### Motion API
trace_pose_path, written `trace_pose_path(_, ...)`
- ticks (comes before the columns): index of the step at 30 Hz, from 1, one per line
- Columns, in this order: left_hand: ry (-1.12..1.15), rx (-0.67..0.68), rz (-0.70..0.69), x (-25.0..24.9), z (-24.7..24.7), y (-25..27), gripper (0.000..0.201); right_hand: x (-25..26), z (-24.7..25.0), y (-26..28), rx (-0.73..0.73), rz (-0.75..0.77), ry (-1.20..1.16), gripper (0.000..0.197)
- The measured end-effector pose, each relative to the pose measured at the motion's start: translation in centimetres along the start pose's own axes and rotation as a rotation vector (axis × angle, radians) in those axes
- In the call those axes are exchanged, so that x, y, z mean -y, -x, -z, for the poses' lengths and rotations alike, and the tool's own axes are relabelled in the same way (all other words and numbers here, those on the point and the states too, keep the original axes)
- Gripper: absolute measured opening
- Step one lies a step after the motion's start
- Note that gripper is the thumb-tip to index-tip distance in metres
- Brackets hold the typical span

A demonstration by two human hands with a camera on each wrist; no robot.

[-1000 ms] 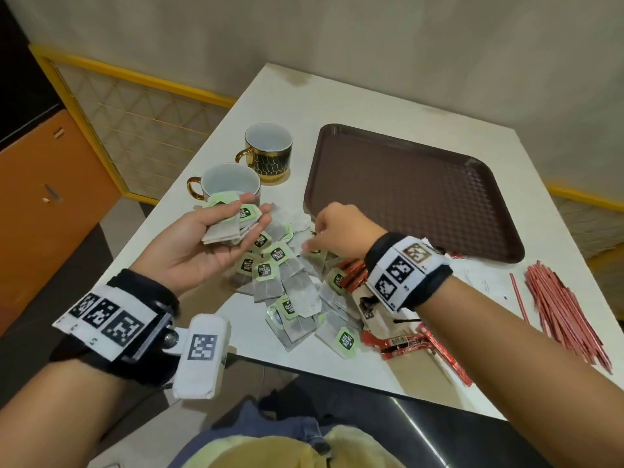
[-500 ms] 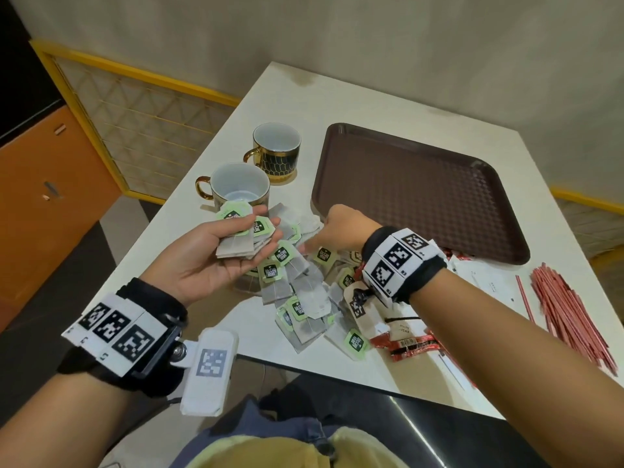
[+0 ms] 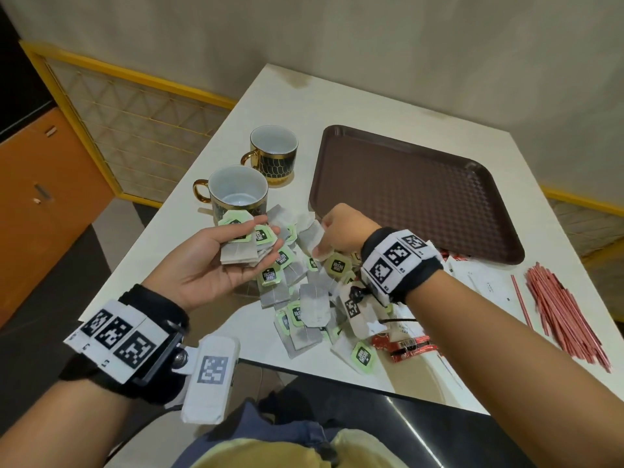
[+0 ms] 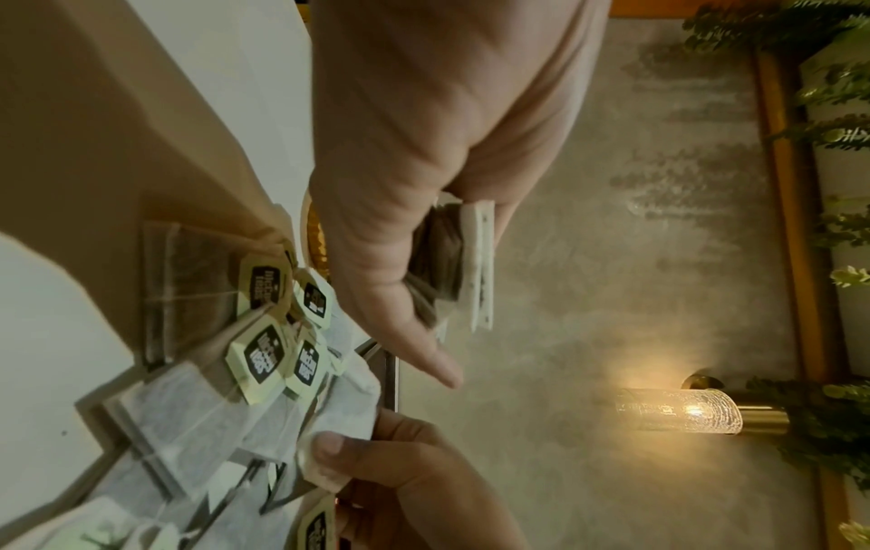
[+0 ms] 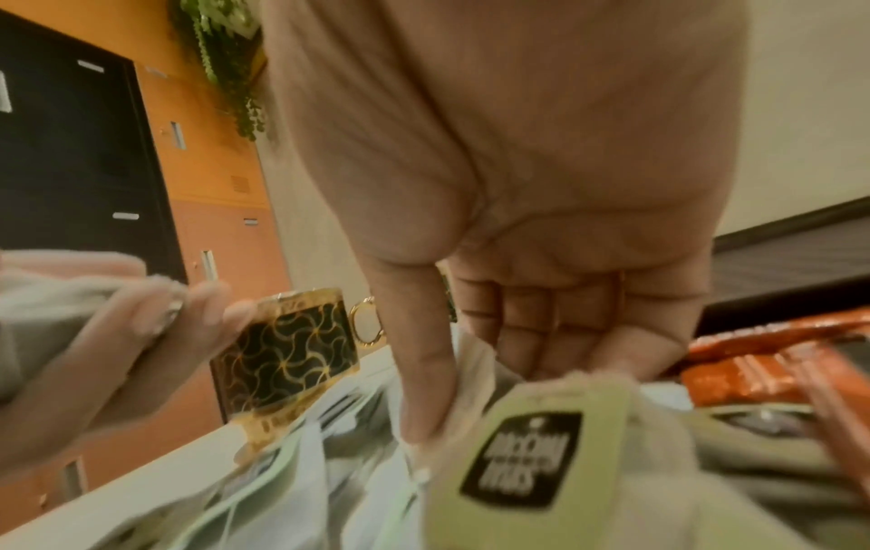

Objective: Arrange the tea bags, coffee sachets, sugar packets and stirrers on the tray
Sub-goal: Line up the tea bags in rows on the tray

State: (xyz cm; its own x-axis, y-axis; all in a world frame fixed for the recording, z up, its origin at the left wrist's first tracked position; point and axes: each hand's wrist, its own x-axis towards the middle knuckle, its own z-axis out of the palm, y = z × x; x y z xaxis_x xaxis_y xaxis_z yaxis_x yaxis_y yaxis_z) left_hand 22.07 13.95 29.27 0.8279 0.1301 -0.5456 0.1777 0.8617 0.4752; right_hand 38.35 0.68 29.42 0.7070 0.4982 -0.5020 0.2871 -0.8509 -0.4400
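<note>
Since a sec ago, right hand (image 3: 341,228) lifted off the pile of tea bags (image 3: 304,298), thumb & fingers now pinching one tea bag (image 3: 312,236). Left hand (image 3: 216,261) still palm up, curled round a small stack (image 3: 239,253) near the cup (image 3: 238,194). Tray (image 3: 486,231) bare on the table (image 3: 250,332).

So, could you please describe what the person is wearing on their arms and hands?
Both forearms are bare, with no sleeves. Each wrist carries a black band faced with white panels printed with black square markers. A white block with a grey marker hangs from the left band. The hands wear no gloves.
</note>
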Motion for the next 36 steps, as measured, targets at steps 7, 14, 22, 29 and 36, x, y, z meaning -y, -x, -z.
trace_pose_path(7,-0.077,0.029,0.035,0.3,-1.1,-0.7,0.045,-1.9,4.5,3.0,-0.049,0.142,-0.394,0.015)
trace_pose_path(14,-0.179,0.028,0.024,1.3,-3.8,-2.0,0.028,-0.6,7.0,6.4,0.059,0.296,-0.781,0.02)
trace_pose_path(22,-0.148,0.159,0.05,0.7,-4.4,-1.9,0.057,2.0,2.8,5.0,-0.116,0.387,-0.297,0.021)
trace_pose_path(29,-0.135,-0.024,-0.147,-0.3,-2.3,-1.0,0.059,3.1,2.7,4.1,-0.148,0.467,-0.265,0.052)
trace_pose_path(36,-0.092,-0.098,-0.271,-2.3,0.8,0.7,0.042,2.8,-0.6,4.9,0.061,0.21,0.127,0.054)
